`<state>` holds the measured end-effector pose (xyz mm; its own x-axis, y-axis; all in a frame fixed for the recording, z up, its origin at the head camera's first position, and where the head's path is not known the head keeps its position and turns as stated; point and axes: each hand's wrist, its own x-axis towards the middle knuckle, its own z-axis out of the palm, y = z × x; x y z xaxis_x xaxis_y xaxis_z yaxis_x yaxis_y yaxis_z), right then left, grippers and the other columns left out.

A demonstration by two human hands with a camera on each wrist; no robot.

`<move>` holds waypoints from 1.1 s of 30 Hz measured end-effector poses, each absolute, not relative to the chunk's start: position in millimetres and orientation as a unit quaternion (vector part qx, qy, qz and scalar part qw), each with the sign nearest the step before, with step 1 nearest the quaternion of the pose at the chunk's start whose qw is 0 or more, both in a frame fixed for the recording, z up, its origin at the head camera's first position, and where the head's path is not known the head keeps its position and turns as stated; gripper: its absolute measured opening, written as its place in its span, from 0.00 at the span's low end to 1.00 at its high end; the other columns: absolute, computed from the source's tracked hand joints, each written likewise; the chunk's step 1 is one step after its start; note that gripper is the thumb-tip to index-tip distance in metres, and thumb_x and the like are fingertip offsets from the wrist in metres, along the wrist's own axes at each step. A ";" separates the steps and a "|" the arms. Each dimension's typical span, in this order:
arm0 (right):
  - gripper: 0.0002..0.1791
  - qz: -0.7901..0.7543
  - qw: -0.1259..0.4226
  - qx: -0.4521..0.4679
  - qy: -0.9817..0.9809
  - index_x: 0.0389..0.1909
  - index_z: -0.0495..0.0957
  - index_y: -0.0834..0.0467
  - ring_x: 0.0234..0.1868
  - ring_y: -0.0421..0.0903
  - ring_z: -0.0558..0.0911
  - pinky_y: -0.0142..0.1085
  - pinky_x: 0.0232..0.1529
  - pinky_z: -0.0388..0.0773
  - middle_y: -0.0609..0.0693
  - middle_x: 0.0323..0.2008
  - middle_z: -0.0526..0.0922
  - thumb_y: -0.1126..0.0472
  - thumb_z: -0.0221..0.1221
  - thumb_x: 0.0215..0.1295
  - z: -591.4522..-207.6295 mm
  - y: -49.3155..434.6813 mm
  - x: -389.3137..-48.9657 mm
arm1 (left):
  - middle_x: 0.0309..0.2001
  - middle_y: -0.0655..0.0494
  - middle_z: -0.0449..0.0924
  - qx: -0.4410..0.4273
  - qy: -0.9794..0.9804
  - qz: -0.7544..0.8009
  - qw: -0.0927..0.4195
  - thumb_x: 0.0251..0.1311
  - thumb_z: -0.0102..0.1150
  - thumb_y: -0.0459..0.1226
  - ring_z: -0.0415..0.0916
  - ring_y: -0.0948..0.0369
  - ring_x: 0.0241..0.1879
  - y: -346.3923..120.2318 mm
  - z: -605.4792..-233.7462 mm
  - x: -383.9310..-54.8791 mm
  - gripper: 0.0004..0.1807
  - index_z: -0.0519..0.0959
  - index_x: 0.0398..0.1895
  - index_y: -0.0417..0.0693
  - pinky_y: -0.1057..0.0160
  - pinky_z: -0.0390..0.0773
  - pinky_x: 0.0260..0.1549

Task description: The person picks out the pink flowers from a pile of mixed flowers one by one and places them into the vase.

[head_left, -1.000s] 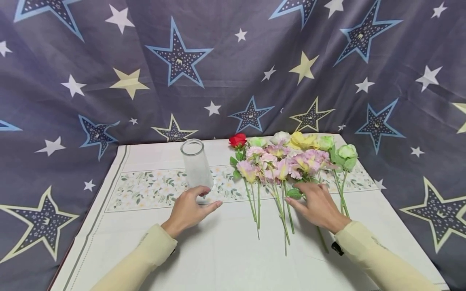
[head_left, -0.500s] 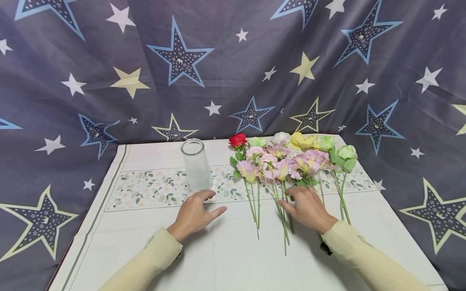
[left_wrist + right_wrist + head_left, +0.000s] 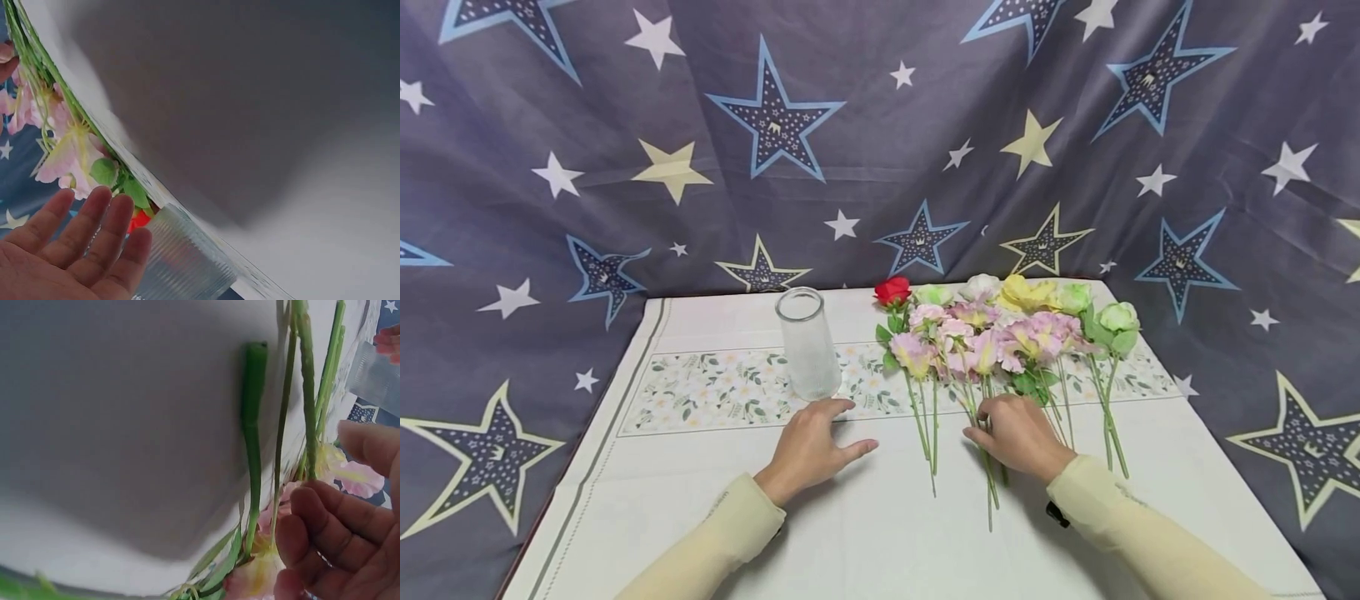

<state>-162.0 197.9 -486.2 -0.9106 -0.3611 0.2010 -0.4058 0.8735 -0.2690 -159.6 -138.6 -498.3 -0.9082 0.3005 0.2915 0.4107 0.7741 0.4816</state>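
Observation:
A ribbed clear glass vase (image 3: 808, 354) stands upright at the left on the table. My left hand (image 3: 808, 446) is just in front of its base, holding nothing, with thumb and fingers spread apart. To the right lies a spread of flowers, with pink and lilac blooms (image 3: 1037, 337) in the middle and green stems (image 3: 988, 496) pointing toward me. Over those stems hovers my right hand (image 3: 1018, 437). In the right wrist view its fingertips (image 3: 306, 506) are right at a green stem (image 3: 306, 394), the fingers bent loosely and the thumb apart from them.
A red rose (image 3: 892, 291) lies at the left of the flowers, a yellow bloom (image 3: 1026, 293) at the back and a pale green one (image 3: 1117, 317) at the right. A floral printed band (image 3: 707, 387) crosses the white tablecloth (image 3: 880, 542). Behind hangs a star-patterned curtain (image 3: 850, 183).
My right hand has moved left across the stems, off the leaf it was beside. The left hand has drifted slightly right and toward me. Vase and blooms stay in place.

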 end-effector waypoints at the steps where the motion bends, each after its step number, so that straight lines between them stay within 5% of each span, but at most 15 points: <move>1: 0.14 0.154 0.067 0.193 -0.967 0.28 0.83 0.55 0.16 0.36 0.68 0.36 0.23 0.72 0.46 0.23 0.81 0.49 0.74 0.59 -486.8 196.9 -161.9 | 0.53 0.48 0.85 -0.192 -0.936 -0.277 0.101 0.48 0.78 0.59 0.81 0.48 0.56 -137.8 -498.7 -159.6 0.37 0.83 0.56 0.46 0.45 0.79 0.54; 8: 0.22 0.153 0.032 0.154 -0.976 0.16 0.69 0.50 0.17 0.41 0.68 0.35 0.19 0.68 0.43 0.16 0.69 0.52 0.72 0.60 -489.3 192.2 -158.9 | 0.53 0.48 0.85 -0.196 -0.933 -0.283 0.104 0.47 0.78 0.59 0.81 0.48 0.55 -132.7 -498.5 -158.6 0.37 0.83 0.55 0.46 0.45 0.79 0.53; 17: 0.21 0.149 0.011 0.135 -0.979 0.12 0.71 0.49 0.15 0.40 0.70 0.38 0.20 0.71 0.42 0.14 0.71 0.55 0.69 0.59 -493.9 188.5 -157.6 | 0.54 0.50 0.85 -0.188 -0.940 -0.270 0.092 0.48 0.77 0.60 0.81 0.49 0.56 -131.6 -501.1 -155.5 0.37 0.83 0.56 0.47 0.45 0.78 0.54; 26: 0.26 0.193 0.015 0.114 -0.974 0.09 0.66 0.50 0.11 0.40 0.62 0.34 0.16 0.59 0.42 0.09 0.63 0.57 0.68 0.63 -496.8 186.1 -153.0 | 0.55 0.49 0.85 -0.189 -0.940 -0.270 0.085 0.48 0.77 0.60 0.81 0.48 0.56 -130.5 -500.7 -153.8 0.37 0.83 0.55 0.47 0.44 0.77 0.55; 33: 0.22 0.252 0.028 0.100 -0.962 0.14 0.69 0.51 0.13 0.40 0.67 0.35 0.18 0.66 0.43 0.12 0.69 0.59 0.70 0.63 -494.6 184.8 -148.3 | 0.55 0.50 0.85 -0.190 -0.942 -0.264 0.085 0.48 0.76 0.61 0.81 0.49 0.56 -130.6 -501.4 -154.5 0.37 0.83 0.55 0.47 0.45 0.77 0.56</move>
